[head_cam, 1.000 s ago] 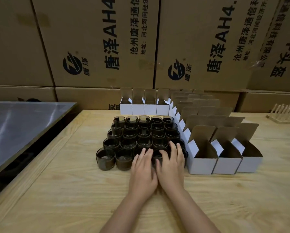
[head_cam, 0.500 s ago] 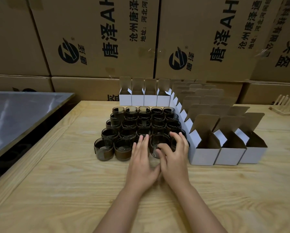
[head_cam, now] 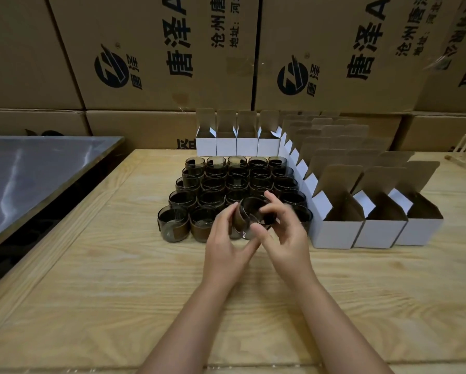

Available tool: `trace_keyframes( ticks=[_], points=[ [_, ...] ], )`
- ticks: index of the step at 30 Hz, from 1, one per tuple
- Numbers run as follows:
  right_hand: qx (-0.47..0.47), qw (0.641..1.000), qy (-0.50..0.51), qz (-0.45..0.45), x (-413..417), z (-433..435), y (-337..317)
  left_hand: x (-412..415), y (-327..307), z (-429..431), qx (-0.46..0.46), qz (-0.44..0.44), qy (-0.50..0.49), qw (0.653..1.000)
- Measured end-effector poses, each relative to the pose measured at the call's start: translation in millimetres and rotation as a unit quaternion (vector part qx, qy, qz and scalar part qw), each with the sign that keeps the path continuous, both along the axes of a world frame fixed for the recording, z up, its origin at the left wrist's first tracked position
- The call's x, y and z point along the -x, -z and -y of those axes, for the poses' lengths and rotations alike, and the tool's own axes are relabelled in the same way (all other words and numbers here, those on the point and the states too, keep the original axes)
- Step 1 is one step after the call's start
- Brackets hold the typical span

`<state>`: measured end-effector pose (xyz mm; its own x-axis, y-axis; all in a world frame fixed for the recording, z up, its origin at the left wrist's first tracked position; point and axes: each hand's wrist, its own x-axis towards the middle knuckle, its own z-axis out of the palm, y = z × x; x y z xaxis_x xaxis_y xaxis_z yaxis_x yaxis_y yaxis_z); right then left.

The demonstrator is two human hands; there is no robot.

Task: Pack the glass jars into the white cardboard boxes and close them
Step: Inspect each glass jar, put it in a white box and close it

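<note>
Head view | left hand (head_cam: 226, 245) and right hand (head_cam: 287, 238) are curling fingers round tilted jar (head_cam: 253, 215) | probably aiming for open box (head_cam: 334, 233) at 3 o'clock

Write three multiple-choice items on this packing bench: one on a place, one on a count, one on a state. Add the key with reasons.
1. Where do the open white boxes nearest the person stand, relative to the block of jars?
A) left B) right C) on top
2. How many boxes make up that nearest row?
A) three B) one C) six
3. The held jar is:
A) inside a box B) upright in the block C) tilted between both hands

Key: 1 B, they sit on the jars' right side. 2 A, three white fronts show side by side. 3 C, the left hand and right hand grip it with curled fingers, and it leans.
</note>
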<state>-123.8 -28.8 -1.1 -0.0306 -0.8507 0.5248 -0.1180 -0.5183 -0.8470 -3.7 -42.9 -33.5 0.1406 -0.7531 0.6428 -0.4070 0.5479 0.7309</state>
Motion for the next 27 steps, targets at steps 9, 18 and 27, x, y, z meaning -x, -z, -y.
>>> trace_keyframes(
  ticks=[9, 18, 27],
  points=[
    [-0.096, 0.995, -0.021, 0.023, 2.5, 4.5, -2.5, 0.8, 1.5, 0.9, 0.013, -0.003, 0.026, 1.000],
    [-0.107, 0.988, 0.078, 0.078, -9.5, 3.2, -5.1, 7.2, 7.7, 0.5, 0.021, 0.056, 0.052, 0.997],
    [-0.118, 0.970, 0.128, 0.169, -10.7, 6.0, -7.2, 14.1, 5.6, -2.3, 0.035, 0.066, 0.077, 0.994]
  ],
)
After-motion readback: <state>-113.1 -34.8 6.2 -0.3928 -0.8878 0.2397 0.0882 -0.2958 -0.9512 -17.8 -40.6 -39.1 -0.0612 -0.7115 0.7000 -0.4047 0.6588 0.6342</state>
